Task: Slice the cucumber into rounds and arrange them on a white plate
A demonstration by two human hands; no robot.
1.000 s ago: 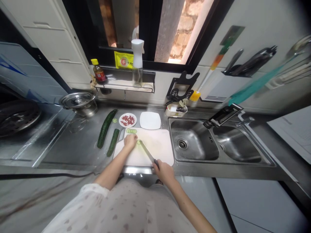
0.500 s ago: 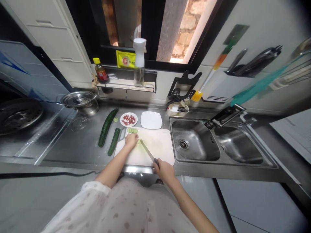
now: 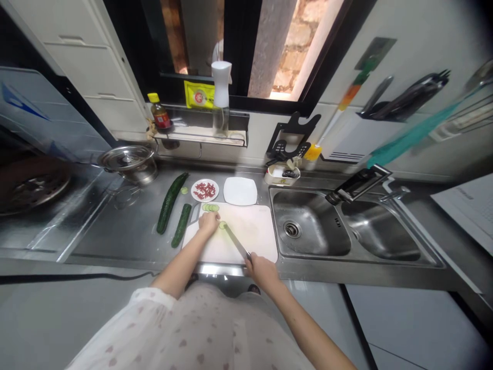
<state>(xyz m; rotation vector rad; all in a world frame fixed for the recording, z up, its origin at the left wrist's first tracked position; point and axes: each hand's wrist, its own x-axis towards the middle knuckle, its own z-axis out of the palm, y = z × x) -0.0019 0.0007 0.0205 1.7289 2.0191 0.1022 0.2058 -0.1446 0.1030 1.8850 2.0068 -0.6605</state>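
The pale-green cucumber slice (image 3: 222,225), thin and roundish with a greener rim, lies on the white rectangular cutting board (image 3: 250,231), inward from its left edge and toward the far edge. More pale slices (image 3: 210,207), edged in green and overlapping in a short row, lie at the board's far left corner, by its grey handle (image 3: 194,211).

The right hand (image 3: 262,271) is wrapped closely around the black handle of a long steel-bladed knife (image 3: 236,241), over the board's near edge. The blade slants away to the left, its tip meeting the single slice or just beside it. The left hand (image 3: 209,222) has its fingers curled in near that slice; whether they pinch anything cannot be told.

Off the board's left edge, on the grey steel countertop (image 3: 127,221), lie a short dark-green cucumber length (image 3: 181,226) and a longer, bumpy dark-green cucumber (image 3: 171,203), with a small round pale-green piece (image 3: 184,190) near its far end. Beyond the board's far edge stand a round white plate (image 3: 193,191) of chopped red bits (image 3: 205,191) and a rounded-square white plate (image 3: 240,191).

On the rack behind, a yellow-capped bottle (image 3: 159,114) carries a red label and a bright yellow packet (image 3: 199,94) bears a round red emblem; their print is too small to read. A white sheet (image 3: 468,205) at the far right has grey lettering, too blurred to make out.
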